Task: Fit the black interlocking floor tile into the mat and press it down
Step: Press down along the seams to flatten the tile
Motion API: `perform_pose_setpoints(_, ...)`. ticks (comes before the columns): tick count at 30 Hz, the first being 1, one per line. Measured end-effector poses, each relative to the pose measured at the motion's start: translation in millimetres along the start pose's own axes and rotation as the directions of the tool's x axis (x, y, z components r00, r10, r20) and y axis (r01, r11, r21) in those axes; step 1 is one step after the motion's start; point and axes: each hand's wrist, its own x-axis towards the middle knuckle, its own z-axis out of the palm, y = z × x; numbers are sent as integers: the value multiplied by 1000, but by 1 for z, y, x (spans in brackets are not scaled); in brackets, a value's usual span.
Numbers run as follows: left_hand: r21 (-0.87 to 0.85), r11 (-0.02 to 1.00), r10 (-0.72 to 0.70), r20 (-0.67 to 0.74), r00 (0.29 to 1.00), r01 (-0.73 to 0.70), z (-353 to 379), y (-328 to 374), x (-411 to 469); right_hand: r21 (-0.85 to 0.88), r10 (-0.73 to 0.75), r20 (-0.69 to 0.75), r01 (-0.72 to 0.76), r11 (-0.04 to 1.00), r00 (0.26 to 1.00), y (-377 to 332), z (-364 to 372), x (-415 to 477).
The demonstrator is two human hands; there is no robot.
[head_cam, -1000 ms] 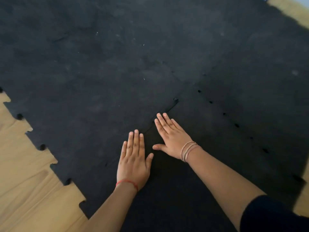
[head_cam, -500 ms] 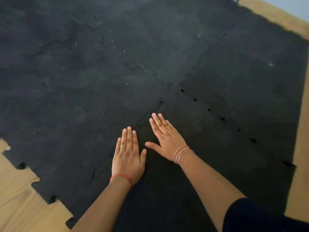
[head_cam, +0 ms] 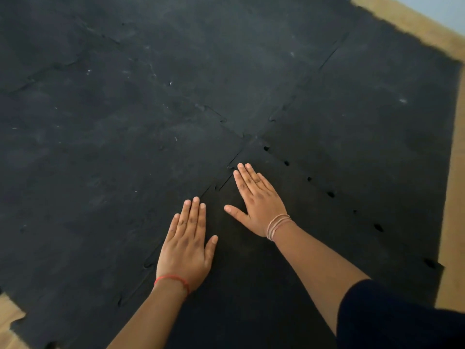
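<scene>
Wooden floor (head_cam: 10, 313) shows at the mat's (head_cam: 125, 147) toothed left edge. Left hand (head_cam: 186, 245) lies flat, fingers together, across the seam. Right hand (head_cam: 256, 202) presses flat on the black tile (head_cam: 314, 235), seated at the mat's near-right corner; small gaps dot its right seam.

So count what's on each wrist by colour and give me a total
Red thread band, on the left hand: 1
Tan bangles, on the right hand: a thin stack, about 3, too fine to count exactly
Total: about 4
</scene>
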Motion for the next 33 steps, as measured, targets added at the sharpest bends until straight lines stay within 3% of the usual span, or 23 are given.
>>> perform_pose_setpoints(10,-13,999,35,3,999,-35,-7,14,17,-6,3,74,-2,1000,997,2,-6,-1)
perform_pose_setpoints(12,4,994,111,16,994,-111,-10,14,26,19,91,3,-91,996,996,8,1,-13)
perform_pose_setpoints(14,16,974,224,51,973,-225,-14,14,36,55,274,-85,-270,961,958,15,9,-24)
perform_pose_setpoints(17,38,941,332,97,938,-337,-17,23,70,94,405,-97,-397,913,909,20,13,-25)
perform_pose_setpoints(23,-11,934,355,145,923,-358,-18,41,105,132,409,-126,-393,910,904,20,15,-21)
perform_pose_setpoints(33,56,923,354,273,895,-382,-27,39,111,125,397,-77,-386,914,914,24,13,-17)
